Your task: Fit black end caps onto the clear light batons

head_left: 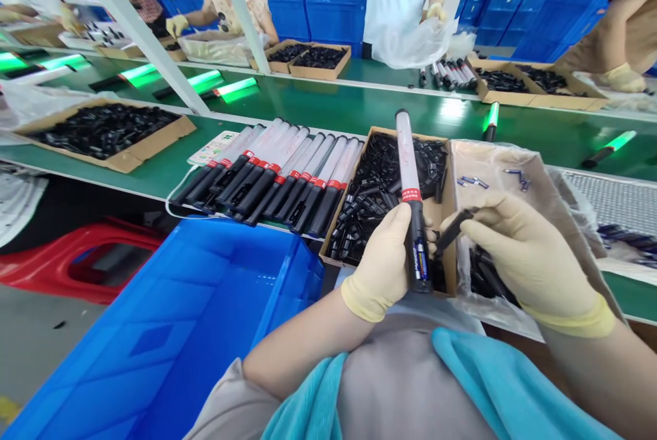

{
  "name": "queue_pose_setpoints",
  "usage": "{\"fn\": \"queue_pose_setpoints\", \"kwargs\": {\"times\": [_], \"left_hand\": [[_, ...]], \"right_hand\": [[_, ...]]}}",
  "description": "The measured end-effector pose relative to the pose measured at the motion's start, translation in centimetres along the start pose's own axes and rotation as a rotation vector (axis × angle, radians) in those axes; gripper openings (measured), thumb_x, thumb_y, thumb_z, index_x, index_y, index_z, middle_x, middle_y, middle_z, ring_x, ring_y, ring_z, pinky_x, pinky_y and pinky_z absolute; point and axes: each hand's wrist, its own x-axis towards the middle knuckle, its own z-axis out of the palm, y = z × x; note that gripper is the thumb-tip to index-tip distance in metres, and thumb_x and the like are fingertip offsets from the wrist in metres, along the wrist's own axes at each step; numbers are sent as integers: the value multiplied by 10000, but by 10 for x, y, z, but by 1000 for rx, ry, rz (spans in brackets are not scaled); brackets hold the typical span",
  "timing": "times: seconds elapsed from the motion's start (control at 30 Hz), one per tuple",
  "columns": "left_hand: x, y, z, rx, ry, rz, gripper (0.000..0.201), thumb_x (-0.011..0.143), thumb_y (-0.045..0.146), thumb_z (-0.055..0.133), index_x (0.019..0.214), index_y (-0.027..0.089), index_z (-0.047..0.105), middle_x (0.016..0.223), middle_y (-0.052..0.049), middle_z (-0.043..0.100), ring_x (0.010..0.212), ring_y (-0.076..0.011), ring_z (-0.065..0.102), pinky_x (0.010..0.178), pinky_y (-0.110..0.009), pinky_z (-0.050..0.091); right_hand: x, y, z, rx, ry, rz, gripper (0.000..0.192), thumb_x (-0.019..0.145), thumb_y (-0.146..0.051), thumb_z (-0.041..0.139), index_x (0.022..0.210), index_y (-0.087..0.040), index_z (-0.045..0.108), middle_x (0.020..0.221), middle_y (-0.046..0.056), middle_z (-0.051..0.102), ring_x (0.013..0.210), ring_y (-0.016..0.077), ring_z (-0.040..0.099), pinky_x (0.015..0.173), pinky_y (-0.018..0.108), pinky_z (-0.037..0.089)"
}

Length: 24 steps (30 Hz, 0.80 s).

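**Baton upright in left hand, black cover in right**

Gloved left hand (384, 263) wraps fingers round the black handle of a baton (411, 197), held upright over a cardboard box (447, 221) of black parts. Right hand (528, 255) pinches a black cover piece (453, 230) between thumb and fingers, just beside the handle. Finished batons (272, 176) lie in a row to the left.

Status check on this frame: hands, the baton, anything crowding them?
Left hand grips baton upright, batteries showing. Right hand pinches black cover beside it. Cardboard box of black parts directly behind; nothing between.
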Motion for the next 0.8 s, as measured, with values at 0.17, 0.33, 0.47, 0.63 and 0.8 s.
{"fn": "queue_pose_setpoints", "kwargs": {"times": [0.17,0.33,0.47,0.63,0.8], "left_hand": [[3,-3,4,28,-43,73,357,888,516,694,879,161,655,784,-14,631,654,-121,571,618,-235,467],[5,-6,6,68,-39,63,362,931,517,635,894,158,665,765,-1,591,604,-105,518,554,-224,422],[8,-8,4,109,-64,76,358,959,505,597,912,159,674,762,0,581,592,-97,498,523,-212,385],[9,-6,5,130,-77,121,356,970,499,583,901,163,676,729,-3,592,588,-103,501,554,-219,409],[7,-4,7,103,-70,162,296,984,421,583,879,158,671,800,-18,626,681,-115,554,675,-233,480]], "right_hand": [[-18,-1,12,-91,-116,18,246,848,-383,738,1016,-216,672,898,40,746,804,170,719,715,269,609],[-23,7,15,-59,-62,11,258,837,-367,748,1033,-220,666,936,33,745,825,154,722,752,255,616],[-22,9,13,-52,-69,18,249,844,-369,739,1034,-225,668,919,24,744,838,149,726,770,244,612],[-23,9,14,-57,-53,22,224,858,-355,726,1030,-229,658,918,15,740,818,140,722,763,239,606],[-22,9,14,-178,-113,-9,235,890,-380,693,1071,-233,661,943,26,730,830,162,708,741,277,597]]}}
